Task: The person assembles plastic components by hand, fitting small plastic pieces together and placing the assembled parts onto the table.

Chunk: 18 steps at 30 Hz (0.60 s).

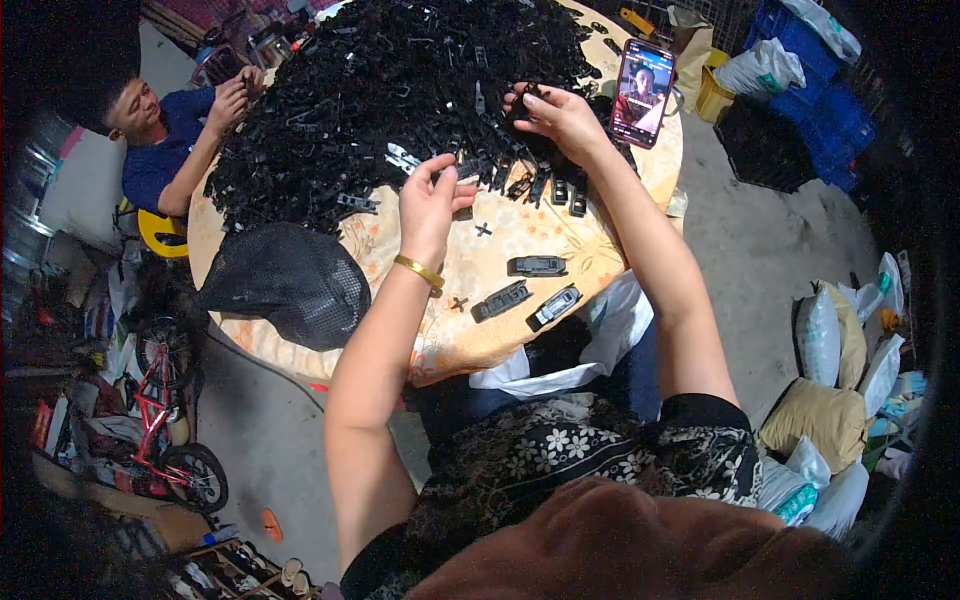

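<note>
A large heap of small black plastic parts (pixel 400 70) covers the far side of a round table. My right hand (pixel 565 122) is over the heap's right edge, its fingers closed on a black plastic part (pixel 524 97). Over the near edge, my left hand (pixel 430 212) has its fingers curled, thumb close to the index finger; what they hold, if anything, I cannot make out. A pale grey clip-like part (pixel 401 158) is right beside its fingers. Three longer black pieces (pixel 537 266) lie apart near the table's front edge, with small black crosses (pixel 484 229) close by.
A black mesh bag (pixel 290 285) slumps at the table's left front. A lit phone (pixel 641 95) stands at the right edge of the patterned tablecloth (pixel 590 235). At the left, another person (pixel 165 145) handles something small. Stuffed sacks (pixel 818 425) sit on the floor at right.
</note>
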Tool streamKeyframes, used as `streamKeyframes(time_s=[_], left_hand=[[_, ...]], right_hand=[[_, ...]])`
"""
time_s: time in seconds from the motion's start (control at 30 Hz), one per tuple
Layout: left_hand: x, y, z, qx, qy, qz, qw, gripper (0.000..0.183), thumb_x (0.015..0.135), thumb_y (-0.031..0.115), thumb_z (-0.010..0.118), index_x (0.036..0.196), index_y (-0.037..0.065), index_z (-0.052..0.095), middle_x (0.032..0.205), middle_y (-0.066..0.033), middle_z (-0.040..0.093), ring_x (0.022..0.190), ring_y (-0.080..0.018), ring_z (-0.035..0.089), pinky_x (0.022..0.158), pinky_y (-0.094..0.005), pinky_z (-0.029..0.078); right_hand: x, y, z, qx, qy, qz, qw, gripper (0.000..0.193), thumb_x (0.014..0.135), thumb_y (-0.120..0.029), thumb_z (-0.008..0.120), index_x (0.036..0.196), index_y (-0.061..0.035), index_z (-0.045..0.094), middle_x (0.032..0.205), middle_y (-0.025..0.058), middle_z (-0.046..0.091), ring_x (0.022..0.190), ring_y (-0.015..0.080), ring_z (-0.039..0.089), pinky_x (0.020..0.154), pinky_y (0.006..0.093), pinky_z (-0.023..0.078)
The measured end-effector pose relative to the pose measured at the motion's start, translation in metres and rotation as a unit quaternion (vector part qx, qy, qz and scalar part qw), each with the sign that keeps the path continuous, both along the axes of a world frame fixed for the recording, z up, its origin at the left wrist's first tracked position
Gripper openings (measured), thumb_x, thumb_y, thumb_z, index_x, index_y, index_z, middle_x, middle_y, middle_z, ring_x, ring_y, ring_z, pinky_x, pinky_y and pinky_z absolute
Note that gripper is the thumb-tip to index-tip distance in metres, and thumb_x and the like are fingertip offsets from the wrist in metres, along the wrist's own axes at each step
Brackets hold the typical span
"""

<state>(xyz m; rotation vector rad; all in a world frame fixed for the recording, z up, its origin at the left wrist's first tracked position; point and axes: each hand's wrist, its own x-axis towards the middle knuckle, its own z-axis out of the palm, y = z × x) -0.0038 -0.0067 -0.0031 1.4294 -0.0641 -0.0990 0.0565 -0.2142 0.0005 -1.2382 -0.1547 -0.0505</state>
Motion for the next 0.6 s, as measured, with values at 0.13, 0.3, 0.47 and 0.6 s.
streamKeyframes(time_s=[0.13,0.3,0.47,0.6], left_hand=[[0.000,0.001,0.000,0.007,0.000,-0.002,1.000,0.027,0.088,0.011,0.047,0.112,-0.002,0.047,0.084,-0.0087,0.056,0.069,-0.0142,0.060,0.058,-0.0212,0.051],[0.002,0.001,-0.001,-0.004,-0.009,0.009,1.000,0.028,0.088,0.011,0.047,0.113,-0.002,0.046,0.082,-0.0105,0.058,0.069,-0.0148,0.061,0.060,-0.0214,0.052],[0.003,0.003,-0.002,-0.011,-0.015,0.017,1.000,0.029,0.088,0.010,0.046,0.114,-0.003,0.044,0.082,-0.0138,0.059,0.070,-0.0156,0.061,0.062,-0.0222,0.052],[-0.002,0.000,0.000,-0.010,-0.016,0.013,1.000,0.029,0.088,0.009,0.045,0.114,-0.004,0.043,0.084,-0.0148,0.059,0.073,-0.0169,0.061,0.065,-0.0231,0.052]], right_hand=[[0.000,-0.004,0.003,-0.050,0.010,0.005,0.999,0.031,0.088,-0.018,0.049,0.115,-0.0037,0.048,0.104,0.0065,0.058,0.095,0.0137,0.057,0.073,0.0239,0.051],[-0.006,-0.017,0.004,-0.436,-0.193,-0.282,0.832,0.056,0.075,-0.029,0.066,0.120,-0.0043,0.045,0.110,0.0120,0.056,0.092,0.0183,0.056,0.078,0.0292,0.046],[-0.033,-0.029,0.018,-0.473,-0.174,-0.233,0.832,0.020,0.076,-0.017,0.063,0.091,-0.0020,0.063,0.080,0.0090,0.065,0.071,0.0149,0.061,0.067,0.0267,0.048],[-0.051,-0.018,0.008,-0.566,-0.187,-0.140,0.791,0.021,0.070,-0.026,0.065,0.080,-0.0068,0.065,0.074,0.0128,0.063,0.069,0.0297,0.060,0.064,0.0363,0.048]])
